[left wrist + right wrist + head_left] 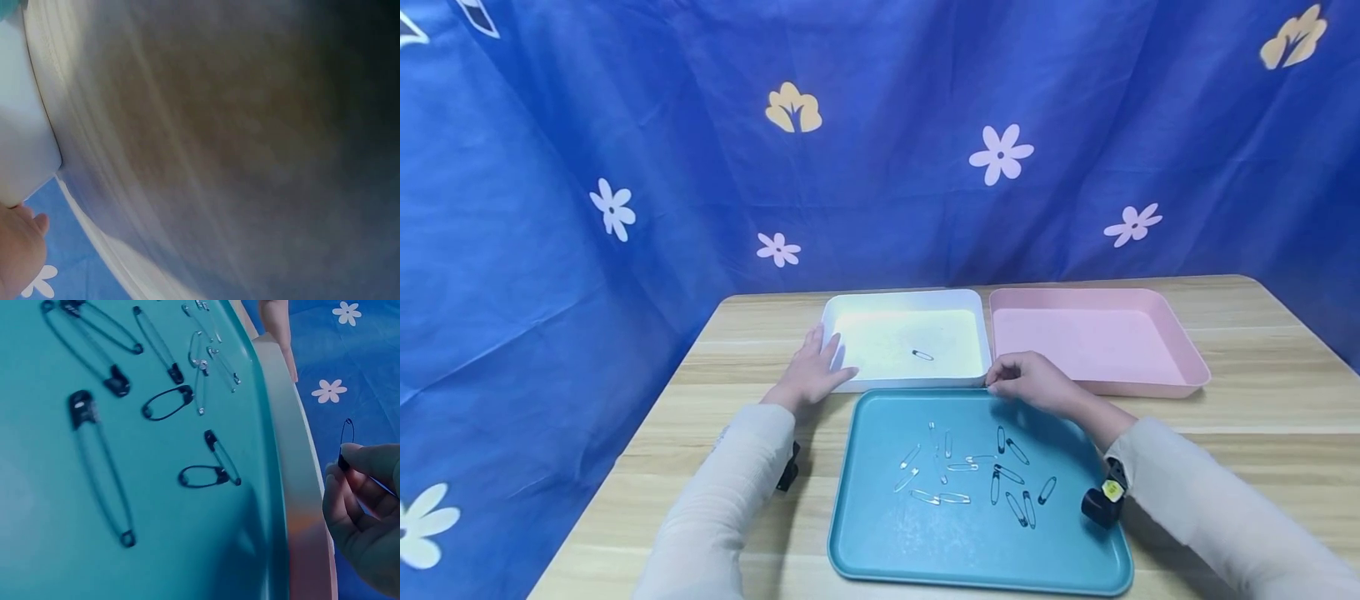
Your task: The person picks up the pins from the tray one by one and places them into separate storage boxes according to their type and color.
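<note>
Between thumb and fingertips my right hand (1030, 383) pinches a black safety pin (347, 434), its looped end pointing up in the right wrist view. In the head view this hand is over the far rim of the teal tray (985, 577), near where the white and pink trays meet. My left hand (811, 372) rests with fingers spread on the left side of the white tray (880, 333). One black safety pin (922, 355) lies in that white tray. Several silver safety pins (955, 498) lie left in the teal tray, several black safety pins (1047, 490) to their right.
A pink tray (1082, 342) stands right of the white one, behind the teal tray. All three are on a wooden table (700, 467). A blue flowered cloth (880, 167) hangs at the table's back edge. Each wrist wears a small camera.
</note>
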{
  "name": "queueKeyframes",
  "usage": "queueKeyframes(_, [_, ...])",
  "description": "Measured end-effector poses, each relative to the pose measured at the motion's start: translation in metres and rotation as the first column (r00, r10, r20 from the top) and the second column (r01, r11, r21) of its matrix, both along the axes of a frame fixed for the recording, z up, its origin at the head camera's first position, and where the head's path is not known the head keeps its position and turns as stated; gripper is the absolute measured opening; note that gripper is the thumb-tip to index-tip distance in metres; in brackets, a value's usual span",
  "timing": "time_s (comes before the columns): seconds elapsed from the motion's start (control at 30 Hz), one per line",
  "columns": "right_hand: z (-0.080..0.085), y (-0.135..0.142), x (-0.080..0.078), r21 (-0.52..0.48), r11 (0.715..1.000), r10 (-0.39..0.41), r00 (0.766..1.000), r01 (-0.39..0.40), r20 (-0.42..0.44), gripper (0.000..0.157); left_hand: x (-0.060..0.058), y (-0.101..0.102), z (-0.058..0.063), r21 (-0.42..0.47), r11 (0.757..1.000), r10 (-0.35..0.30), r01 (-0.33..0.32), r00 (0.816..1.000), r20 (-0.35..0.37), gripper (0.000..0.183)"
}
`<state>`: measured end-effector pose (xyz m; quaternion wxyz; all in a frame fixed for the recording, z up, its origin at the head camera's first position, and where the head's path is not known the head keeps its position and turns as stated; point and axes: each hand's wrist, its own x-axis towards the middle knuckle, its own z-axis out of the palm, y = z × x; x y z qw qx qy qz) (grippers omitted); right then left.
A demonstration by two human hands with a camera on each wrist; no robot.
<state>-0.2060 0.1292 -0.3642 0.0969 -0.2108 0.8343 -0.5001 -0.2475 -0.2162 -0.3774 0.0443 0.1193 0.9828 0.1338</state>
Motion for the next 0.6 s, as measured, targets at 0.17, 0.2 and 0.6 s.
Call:
queueKeyframes(0.17, [0.003,-0.008,-0.007,-0.020,0.998,-0.052,0.999,0.053,0.016,0.006,-0.002,0.000,-0.002,0.001,1.000,0.003,-0.003,1.000,0.000,0.078])
queueKeyframes(0.2, [0.003,-0.010,-0.008,-0.026,0.998,-0.061,0.998,0.062,0.024,0.007,-0.002,0.000,-0.002,0.004,1.000,0.003,-0.003,1.000,0.000,0.078])
queueKeyframes(0.6, [0.005,-0.033,-0.025,-0.032,0.990,-0.136,0.988,0.139,0.076,0.012,-0.002,-0.001,0.000,-0.016,1.000,0.005,-0.005,1.000,0.008,0.080])
